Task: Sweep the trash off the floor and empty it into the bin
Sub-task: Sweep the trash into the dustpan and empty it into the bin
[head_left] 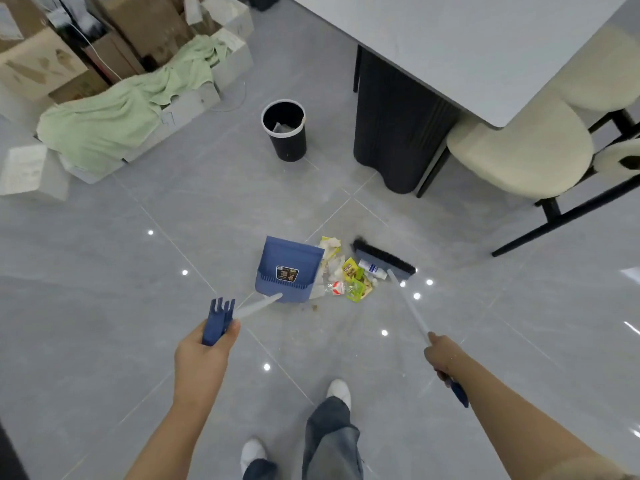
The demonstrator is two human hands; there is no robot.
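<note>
Trash (346, 271) lies between dustpan (287, 270) and broom (384, 259).

A single wide-angle camera is sitting on the person's head and is looking forward and steeply down at the floor (104, 271). It is viewing from standing height, so both forearms are reaching into the picture from the bottom edge, the left hand (204, 355) at lower left and the right hand (441, 355) at lower right, with the shoes (339, 393) showing directly beneath the lens. The dustpan (287, 268) and broom head (384, 259) are lying near the middle of the view, farther than the hands. The bin (285, 133), the boxes (45, 64) and the desk (485, 46) are filling the upper part, farthest from the camera, and straight lines there are bending with the lens. No second view is sharing the scene.
</note>
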